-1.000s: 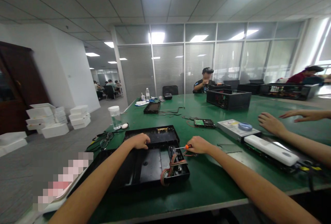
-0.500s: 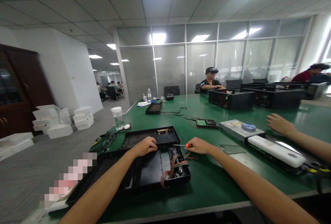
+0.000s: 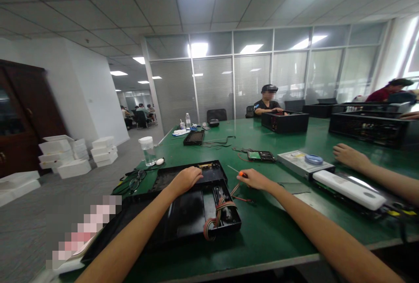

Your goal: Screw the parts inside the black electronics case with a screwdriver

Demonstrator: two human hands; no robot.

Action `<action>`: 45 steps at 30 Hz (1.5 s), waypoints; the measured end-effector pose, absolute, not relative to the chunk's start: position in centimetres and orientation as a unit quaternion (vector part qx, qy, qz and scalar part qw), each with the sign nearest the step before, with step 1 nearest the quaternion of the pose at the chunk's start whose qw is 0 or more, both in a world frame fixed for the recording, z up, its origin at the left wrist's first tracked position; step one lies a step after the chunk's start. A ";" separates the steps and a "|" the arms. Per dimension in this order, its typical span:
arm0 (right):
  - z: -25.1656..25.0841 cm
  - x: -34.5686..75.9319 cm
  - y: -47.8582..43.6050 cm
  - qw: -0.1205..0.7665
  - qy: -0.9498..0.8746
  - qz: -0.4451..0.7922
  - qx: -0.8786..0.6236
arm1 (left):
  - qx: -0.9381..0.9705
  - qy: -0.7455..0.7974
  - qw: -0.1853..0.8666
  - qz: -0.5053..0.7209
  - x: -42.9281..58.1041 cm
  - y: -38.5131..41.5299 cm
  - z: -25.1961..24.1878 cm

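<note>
My right hand (image 3: pixel 255 179) is closed around the orange handle of a screwdriver (image 3: pixel 242 174), just right of a black casing (image 3: pixel 183 217). The screwdriver's thin shaft points up and to the left, above the green table. My left hand (image 3: pixel 187 180) is over the casing's middle ridge, its fingers curled together. Whatever they pinch is hidden. Behind that ridge lies the casing's far section (image 3: pixel 170 175), with a brass-coloured strip at its back. Striped ribbon wires (image 3: pixel 225 206) are looped over the right end of the casing.
Another person's hand (image 3: pixel 350 155) rests near a silver drive (image 3: pixel 294 163) and a white device (image 3: pixel 348 190) on the right. Glasses (image 3: pixel 135 182) and a clear jar (image 3: pixel 149 152) stand left. A green circuit board (image 3: pixel 258 156) lies beyond. Black cases (image 3: pixel 284 122) are at the back.
The screwdriver has swung from level to tilted, its tip now farther from the casing. My left hand has shifted slightly up and right. A black case at the back right has moved right.
</note>
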State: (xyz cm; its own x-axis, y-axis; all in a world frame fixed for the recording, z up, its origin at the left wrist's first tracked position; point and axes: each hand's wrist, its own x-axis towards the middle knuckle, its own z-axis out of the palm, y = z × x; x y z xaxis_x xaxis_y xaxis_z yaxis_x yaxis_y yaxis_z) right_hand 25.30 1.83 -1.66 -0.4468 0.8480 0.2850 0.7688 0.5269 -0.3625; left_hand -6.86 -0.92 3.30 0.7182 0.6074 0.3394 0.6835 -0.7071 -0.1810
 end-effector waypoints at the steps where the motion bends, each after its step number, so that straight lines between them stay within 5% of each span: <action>1: -1.6 25.3 1.9 0.252 -0.836 0.101 -0.477 | -0.913 -0.368 0.135 -0.114 -6.2 -0.8 3.7; 6: -1.3 25.7 2.0 0.297 -0.822 0.083 -0.478 | -0.934 -0.349 0.047 -0.055 -2.6 0.3 4.0; 14: -1.2 25.7 1.6 0.294 -0.852 0.063 -0.427 | -0.927 -0.326 -0.082 -0.164 -1.2 1.2 0.4; 34: -2.5 25.3 2.6 0.363 -0.817 0.113 -0.434 | -0.945 -0.289 -0.033 -0.151 -2.5 1.4 -1.2; 45: -0.9 27.2 2.9 0.359 -0.807 0.296 -0.364 | -0.934 -0.309 -0.066 -0.167 -2.8 0.9 -0.6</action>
